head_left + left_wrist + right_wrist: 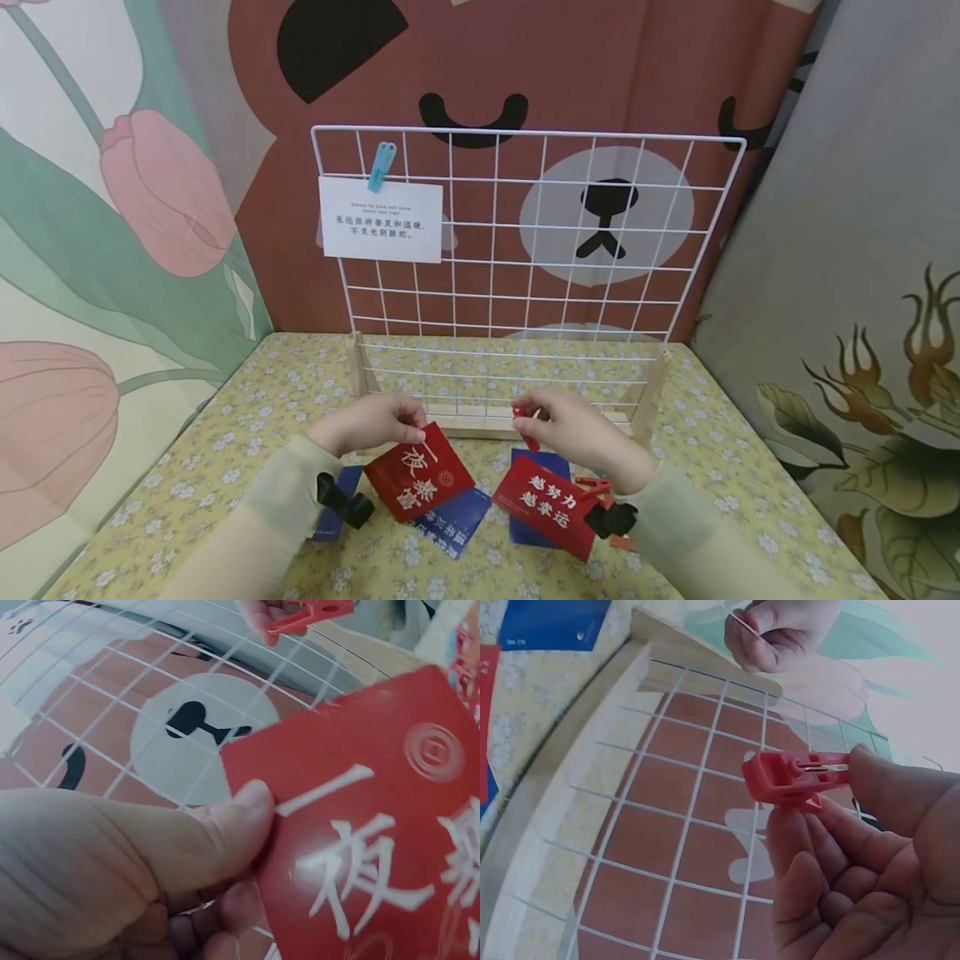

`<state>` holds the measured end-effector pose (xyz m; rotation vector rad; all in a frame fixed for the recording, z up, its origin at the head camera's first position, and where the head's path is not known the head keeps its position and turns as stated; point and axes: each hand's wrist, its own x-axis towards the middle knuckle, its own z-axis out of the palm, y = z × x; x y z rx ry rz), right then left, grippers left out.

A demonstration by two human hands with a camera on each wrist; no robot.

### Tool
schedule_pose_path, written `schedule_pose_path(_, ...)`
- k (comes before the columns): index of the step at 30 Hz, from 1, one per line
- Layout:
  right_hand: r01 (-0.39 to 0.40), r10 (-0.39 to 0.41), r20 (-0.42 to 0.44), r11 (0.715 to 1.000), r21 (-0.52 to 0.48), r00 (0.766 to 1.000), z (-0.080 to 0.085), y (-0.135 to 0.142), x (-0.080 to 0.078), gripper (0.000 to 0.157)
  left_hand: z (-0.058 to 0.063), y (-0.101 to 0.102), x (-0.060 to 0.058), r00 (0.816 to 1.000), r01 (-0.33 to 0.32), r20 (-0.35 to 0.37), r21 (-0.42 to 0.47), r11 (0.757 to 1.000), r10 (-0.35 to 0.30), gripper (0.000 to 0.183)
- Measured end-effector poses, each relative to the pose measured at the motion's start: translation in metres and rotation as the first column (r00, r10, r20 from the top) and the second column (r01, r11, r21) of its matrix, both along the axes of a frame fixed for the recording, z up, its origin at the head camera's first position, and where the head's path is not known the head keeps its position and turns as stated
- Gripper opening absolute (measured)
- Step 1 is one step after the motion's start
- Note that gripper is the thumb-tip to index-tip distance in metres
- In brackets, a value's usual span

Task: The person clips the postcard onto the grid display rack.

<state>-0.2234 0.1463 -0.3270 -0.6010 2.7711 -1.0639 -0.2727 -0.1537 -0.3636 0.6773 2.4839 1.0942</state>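
Observation:
My left hand (382, 419) pinches a red card (422, 475) with white characters by its edge, thumb on the printed face. In the left wrist view the card (367, 817) fills the right half, the left thumb lying over its edge. A red clothespin (799, 778) is held between the thumb and fingers of my right hand (558, 423). Both hands are in front of a white wire grid (491, 292) on a wooden stand (468, 427). High on the grid's left side, a blue clothespin (382, 167) holds a white card (381, 242) with printed text.
Below my right hand another red card (551, 504) overlaps a dark blue card (525, 535). Beside it lie a red clothespin (594, 486) and some small orange pieces. More blue cards (459, 525) lie under and left of the left hand on the floral tablecloth (247, 433).

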Motion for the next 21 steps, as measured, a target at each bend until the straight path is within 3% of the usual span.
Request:
schedule_pose_path(7, 0.040, -0.041, -0.010, 0.996, -0.082, 0.999, 0.014, 0.004, -0.005, 0.031, 0.012, 0.001, -0.003, 0.998, -0.053, 0.037, 0.178, 0.983, 0.047, 0.017)
schedule_pose_path(12, 0.057, -0.062, -0.031, 0.985, -0.160, 0.998, 0.024, 0.010, -0.010, 0.037, 0.016, 0.006, -0.007, 0.990, -0.142, 0.027, 0.301, 0.943, 0.141, 0.020)
schedule_pose_path(21, 0.082, -0.106, -0.056, 0.944, -0.320, 0.993, 0.037, 0.017, -0.018, 0.040, 0.024, 0.017, -0.011, 0.950, -0.284, 0.000, 0.410, 0.867, 0.311, 0.018)
